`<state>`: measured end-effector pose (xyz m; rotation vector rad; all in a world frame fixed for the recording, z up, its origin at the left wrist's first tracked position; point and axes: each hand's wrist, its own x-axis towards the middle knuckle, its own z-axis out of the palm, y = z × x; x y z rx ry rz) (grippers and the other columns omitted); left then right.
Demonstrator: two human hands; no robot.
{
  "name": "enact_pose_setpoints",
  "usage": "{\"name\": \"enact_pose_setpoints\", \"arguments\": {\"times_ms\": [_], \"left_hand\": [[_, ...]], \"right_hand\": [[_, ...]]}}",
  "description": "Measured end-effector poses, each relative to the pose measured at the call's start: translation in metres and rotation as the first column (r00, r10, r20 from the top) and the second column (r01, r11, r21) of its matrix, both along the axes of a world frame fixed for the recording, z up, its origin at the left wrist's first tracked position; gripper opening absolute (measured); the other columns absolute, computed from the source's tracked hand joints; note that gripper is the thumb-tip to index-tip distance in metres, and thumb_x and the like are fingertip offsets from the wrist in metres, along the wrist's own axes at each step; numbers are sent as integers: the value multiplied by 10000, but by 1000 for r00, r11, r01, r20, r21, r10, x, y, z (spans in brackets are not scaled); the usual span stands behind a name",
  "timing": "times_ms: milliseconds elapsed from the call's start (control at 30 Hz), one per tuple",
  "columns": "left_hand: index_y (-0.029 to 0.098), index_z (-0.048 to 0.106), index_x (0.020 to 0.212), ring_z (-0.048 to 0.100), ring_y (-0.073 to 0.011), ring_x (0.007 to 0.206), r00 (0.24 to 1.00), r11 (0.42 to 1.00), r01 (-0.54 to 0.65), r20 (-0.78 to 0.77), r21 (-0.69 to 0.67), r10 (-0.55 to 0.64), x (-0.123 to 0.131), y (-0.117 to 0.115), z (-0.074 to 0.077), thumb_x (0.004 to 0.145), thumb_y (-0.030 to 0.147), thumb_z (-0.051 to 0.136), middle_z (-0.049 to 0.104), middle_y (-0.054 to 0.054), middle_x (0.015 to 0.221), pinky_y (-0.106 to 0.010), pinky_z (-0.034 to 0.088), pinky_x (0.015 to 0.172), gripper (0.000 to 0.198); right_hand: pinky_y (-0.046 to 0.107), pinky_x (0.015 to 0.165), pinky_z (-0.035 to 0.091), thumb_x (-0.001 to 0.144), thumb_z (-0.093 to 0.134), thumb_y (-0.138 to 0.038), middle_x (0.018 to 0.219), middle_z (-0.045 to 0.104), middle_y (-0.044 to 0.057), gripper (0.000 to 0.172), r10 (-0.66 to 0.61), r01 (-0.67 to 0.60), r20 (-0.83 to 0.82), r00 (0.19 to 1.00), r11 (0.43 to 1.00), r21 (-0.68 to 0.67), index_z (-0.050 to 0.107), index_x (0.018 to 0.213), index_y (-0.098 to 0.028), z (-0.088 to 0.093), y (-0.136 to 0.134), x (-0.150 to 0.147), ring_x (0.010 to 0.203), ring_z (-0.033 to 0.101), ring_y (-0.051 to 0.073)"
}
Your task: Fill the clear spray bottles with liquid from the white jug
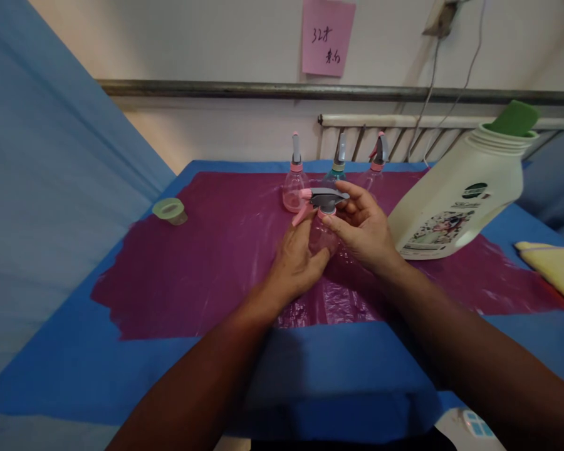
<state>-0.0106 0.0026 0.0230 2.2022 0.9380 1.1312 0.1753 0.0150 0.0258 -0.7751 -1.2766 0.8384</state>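
In front of me, a clear spray bottle [323, 235] with a pink collar and a grey and pink trigger head [326, 199] is held upright between both hands. My left hand [298, 257] wraps round the bottle's body. My right hand [364, 228] has its thumb and fingers closed at the collar, just under the spray head. Behind them stand several more spray bottles: one with pink liquid [292, 191], one teal bottle [334, 175] partly hidden by the held spray head, and a clear one [373, 178] partly covered by my right hand.
A large cream jug [460, 194] with a green piece [514, 119] in its mouth leans at the right. A small pale green cup [170, 212] sits at the left on the purple plastic sheet [183, 269]. A folded yellow cloth [554, 266] lies at the far right.
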Motion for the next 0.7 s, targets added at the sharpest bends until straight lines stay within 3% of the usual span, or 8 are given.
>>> {"name": "enact_pose_setpoints", "arguments": {"times_ms": [200,333,500,700], "left_hand": [[239,459,1734,582,-396,1646,998,998,-63,-29,24,64,-2,7,-4,997,202,750,608,-177,1759,-658,501,1365,794],[243,478,1719,631,-416,1592,994,995,-101,-47,22,102,1,11,-10,1005,261,792,641,-191,1719,-673,545,1314,780],[228,473,1709,627,-423,1593,995,993,-96,-20,70,97,3,17,-15,1007,333,843,626,-214,1725,-676,536,1316,800],[216,425,1733,597,-419,1626,995,993,-86,-37,80,89,0,22,-22,1030,393,834,596,-238,1742,-663,520,1329,833]], "right_hand": [[496,1116,681,859,1009,-511,1222,829,33,722,-36,36,-11,999,999,-30,652,1466,-351,0,7,-8,1166,803,251],[486,1104,658,854,986,-423,1213,811,31,666,-118,118,23,993,993,0,672,1436,-341,-3,11,-10,1158,779,245],[457,1020,644,868,944,-384,1092,772,7,633,-169,167,57,984,985,28,648,1424,-327,-4,12,-13,1032,738,222],[437,967,620,899,886,-400,1124,773,25,573,-272,268,132,953,962,48,614,1393,-300,-4,13,-22,1007,731,214]]}}
